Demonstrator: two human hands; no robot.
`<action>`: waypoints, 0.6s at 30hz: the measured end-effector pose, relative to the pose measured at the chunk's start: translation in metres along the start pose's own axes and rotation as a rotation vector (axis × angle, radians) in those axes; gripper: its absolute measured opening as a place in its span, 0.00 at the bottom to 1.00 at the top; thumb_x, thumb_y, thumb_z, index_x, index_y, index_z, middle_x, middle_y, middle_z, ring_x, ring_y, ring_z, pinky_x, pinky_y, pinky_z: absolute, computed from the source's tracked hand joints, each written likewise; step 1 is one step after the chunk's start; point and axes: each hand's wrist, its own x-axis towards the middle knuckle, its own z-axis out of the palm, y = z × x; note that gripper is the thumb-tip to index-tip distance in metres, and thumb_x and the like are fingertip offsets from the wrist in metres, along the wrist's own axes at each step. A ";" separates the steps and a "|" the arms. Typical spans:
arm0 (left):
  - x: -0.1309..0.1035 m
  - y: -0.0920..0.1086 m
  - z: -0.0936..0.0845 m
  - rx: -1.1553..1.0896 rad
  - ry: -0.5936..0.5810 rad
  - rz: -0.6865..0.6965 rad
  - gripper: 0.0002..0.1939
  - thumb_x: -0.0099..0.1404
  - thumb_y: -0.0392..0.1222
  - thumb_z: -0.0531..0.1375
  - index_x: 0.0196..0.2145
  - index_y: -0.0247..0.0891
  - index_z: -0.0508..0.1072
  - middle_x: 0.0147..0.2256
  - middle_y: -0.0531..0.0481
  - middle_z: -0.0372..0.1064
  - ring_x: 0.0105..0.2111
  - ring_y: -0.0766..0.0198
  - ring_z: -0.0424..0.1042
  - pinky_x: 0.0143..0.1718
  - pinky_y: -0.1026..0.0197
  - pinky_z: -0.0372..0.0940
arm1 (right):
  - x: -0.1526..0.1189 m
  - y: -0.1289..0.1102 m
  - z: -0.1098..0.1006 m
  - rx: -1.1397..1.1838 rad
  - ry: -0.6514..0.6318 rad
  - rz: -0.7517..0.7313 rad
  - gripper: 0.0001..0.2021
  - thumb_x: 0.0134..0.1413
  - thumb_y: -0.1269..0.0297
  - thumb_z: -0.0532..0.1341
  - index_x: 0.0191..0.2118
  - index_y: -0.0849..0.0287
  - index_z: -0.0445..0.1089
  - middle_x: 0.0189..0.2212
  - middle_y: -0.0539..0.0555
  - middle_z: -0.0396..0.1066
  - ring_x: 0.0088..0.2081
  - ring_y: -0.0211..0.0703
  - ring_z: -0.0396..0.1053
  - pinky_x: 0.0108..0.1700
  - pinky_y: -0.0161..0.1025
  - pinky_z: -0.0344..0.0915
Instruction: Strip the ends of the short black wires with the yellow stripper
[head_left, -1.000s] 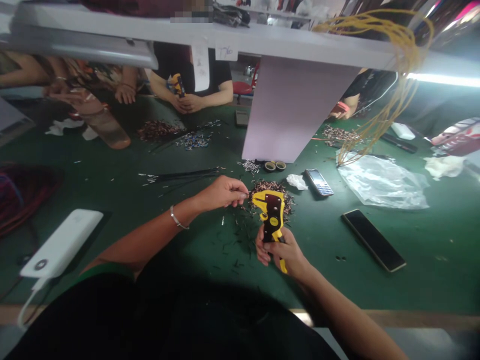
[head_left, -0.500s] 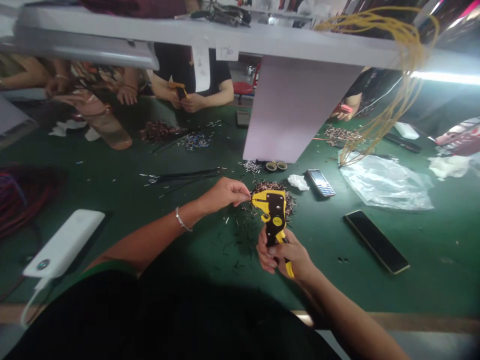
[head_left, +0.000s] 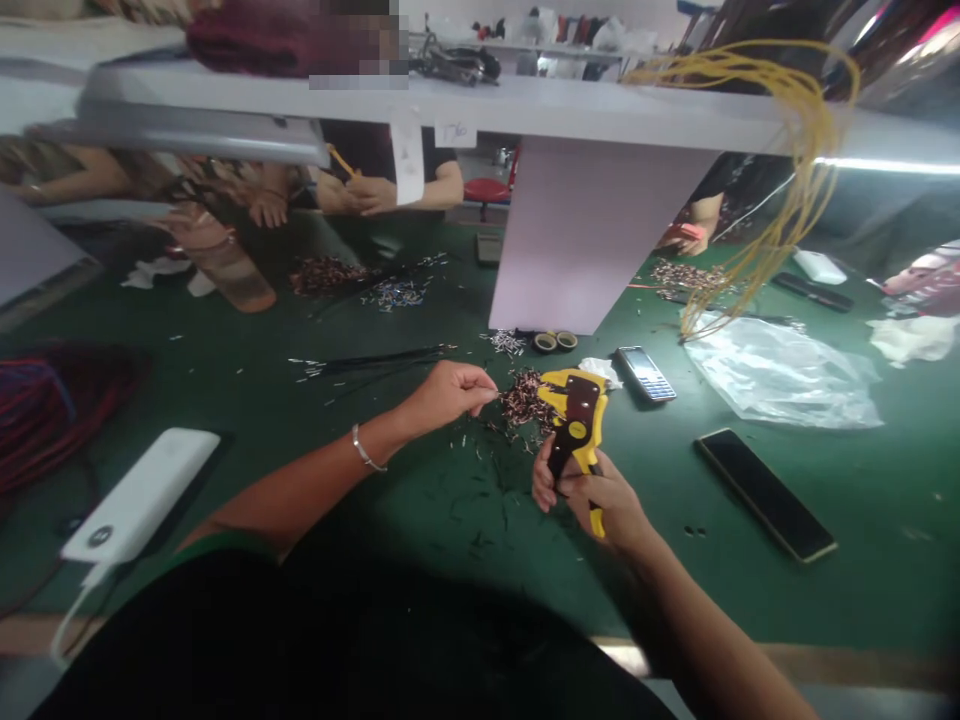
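My left hand (head_left: pixel 446 398) is closed in a pinch, a short wire (head_left: pixel 497 393) barely showing at the fingertips. In my right hand (head_left: pixel 592 490) is a yellow and black wire stripper (head_left: pixel 579 415), gripped by its handles. Its jaws point left, apart from my left hand. Between the two hands, and partly behind the tool's head, lies a pile of short dark wire pieces with coppery ends (head_left: pixel 521 400). Behind it is a small heap of silvery pieces (head_left: pixel 508 343). A bundle of longer black wires (head_left: pixel 367 358) lies beyond my left hand.
A keypad phone (head_left: pixel 646 374), a smartphone (head_left: pixel 765 495) and a plastic bag (head_left: pixel 780 370) lie to the right. A white power bank (head_left: pixel 142 495) is at left. An upright panel (head_left: pixel 577 230) stands under the shelf (head_left: pixel 570 110). Yellow wires (head_left: pixel 806 200) hang down. Co-workers' hands (head_left: pixel 367 195) are across the table.
The wire stripper has moved right and away from my left fingertips, uncovering more of the pile. My left hand keeps its pinch. The whole view has shifted slightly.
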 end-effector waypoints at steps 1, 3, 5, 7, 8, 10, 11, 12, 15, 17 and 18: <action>0.000 0.001 -0.001 0.003 0.014 0.006 0.07 0.59 0.41 0.61 0.28 0.35 0.76 0.18 0.55 0.66 0.20 0.71 0.62 0.25 0.64 0.57 | 0.000 0.002 0.001 0.002 -0.010 0.014 0.15 0.38 0.73 0.63 0.38 0.61 0.70 0.27 0.51 0.68 0.27 0.42 0.66 0.30 0.43 0.63; -0.001 0.002 -0.003 0.006 0.038 0.017 0.07 0.59 0.41 0.61 0.28 0.36 0.76 0.18 0.55 0.66 0.19 0.71 0.61 0.25 0.64 0.56 | 0.001 0.005 0.002 0.003 -0.029 0.041 0.16 0.37 0.73 0.62 0.39 0.62 0.70 0.28 0.52 0.69 0.28 0.43 0.67 0.33 0.45 0.64; -0.002 0.004 -0.005 0.008 0.048 0.026 0.06 0.59 0.41 0.61 0.28 0.36 0.76 0.18 0.55 0.66 0.19 0.71 0.60 0.25 0.63 0.56 | 0.002 0.008 0.003 0.000 -0.039 0.055 0.17 0.38 0.74 0.62 0.40 0.62 0.71 0.29 0.52 0.70 0.29 0.44 0.67 0.35 0.46 0.65; -0.003 0.006 -0.005 0.013 0.054 0.035 0.06 0.58 0.42 0.61 0.27 0.37 0.76 0.18 0.55 0.66 0.19 0.71 0.60 0.24 0.63 0.55 | 0.002 0.011 0.002 0.002 -0.062 0.059 0.18 0.38 0.74 0.63 0.41 0.62 0.71 0.29 0.52 0.70 0.30 0.45 0.68 0.35 0.47 0.65; -0.004 0.007 -0.005 0.020 0.056 0.038 0.07 0.58 0.42 0.62 0.27 0.37 0.76 0.18 0.54 0.66 0.19 0.71 0.60 0.24 0.63 0.55 | 0.003 0.012 0.002 0.002 -0.072 0.059 0.18 0.38 0.74 0.63 0.42 0.62 0.71 0.29 0.52 0.71 0.30 0.45 0.68 0.36 0.47 0.66; -0.004 0.007 -0.004 0.036 0.053 0.041 0.07 0.58 0.43 0.61 0.27 0.38 0.76 0.18 0.54 0.66 0.19 0.71 0.60 0.24 0.62 0.55 | 0.003 0.013 0.002 0.002 -0.090 0.061 0.18 0.38 0.73 0.64 0.41 0.62 0.71 0.29 0.53 0.71 0.30 0.45 0.68 0.36 0.47 0.66; -0.004 0.007 -0.003 0.042 0.047 0.039 0.07 0.58 0.43 0.61 0.27 0.38 0.76 0.18 0.54 0.67 0.19 0.70 0.60 0.24 0.62 0.55 | 0.003 0.014 0.003 0.005 -0.099 0.063 0.17 0.38 0.73 0.64 0.40 0.62 0.71 0.29 0.53 0.71 0.30 0.45 0.68 0.36 0.47 0.66; -0.004 0.007 -0.003 0.047 0.038 0.037 0.08 0.59 0.44 0.61 0.27 0.38 0.76 0.18 0.54 0.67 0.20 0.70 0.60 0.24 0.62 0.55 | 0.003 0.014 0.003 0.009 -0.105 0.067 0.17 0.38 0.74 0.64 0.40 0.62 0.72 0.29 0.53 0.71 0.30 0.45 0.68 0.36 0.47 0.66; -0.005 0.006 -0.001 0.047 0.010 0.028 0.09 0.59 0.45 0.61 0.28 0.37 0.76 0.18 0.53 0.67 0.19 0.70 0.60 0.24 0.62 0.55 | 0.002 0.014 0.005 0.014 -0.116 0.075 0.17 0.38 0.73 0.64 0.40 0.62 0.71 0.29 0.53 0.71 0.30 0.45 0.69 0.37 0.47 0.67; -0.005 0.007 0.000 0.034 -0.005 0.018 0.10 0.59 0.45 0.61 0.29 0.36 0.77 0.18 0.53 0.67 0.19 0.70 0.60 0.23 0.62 0.54 | 0.001 0.014 0.005 0.009 -0.125 0.083 0.18 0.38 0.73 0.64 0.41 0.63 0.71 0.30 0.53 0.71 0.31 0.46 0.69 0.37 0.47 0.67; -0.006 0.007 0.000 0.025 -0.010 0.013 0.10 0.59 0.45 0.61 0.29 0.36 0.77 0.19 0.53 0.67 0.19 0.70 0.60 0.23 0.62 0.54 | 0.001 0.014 0.005 0.009 -0.132 0.086 0.18 0.38 0.73 0.64 0.42 0.63 0.71 0.30 0.53 0.72 0.31 0.46 0.70 0.37 0.47 0.67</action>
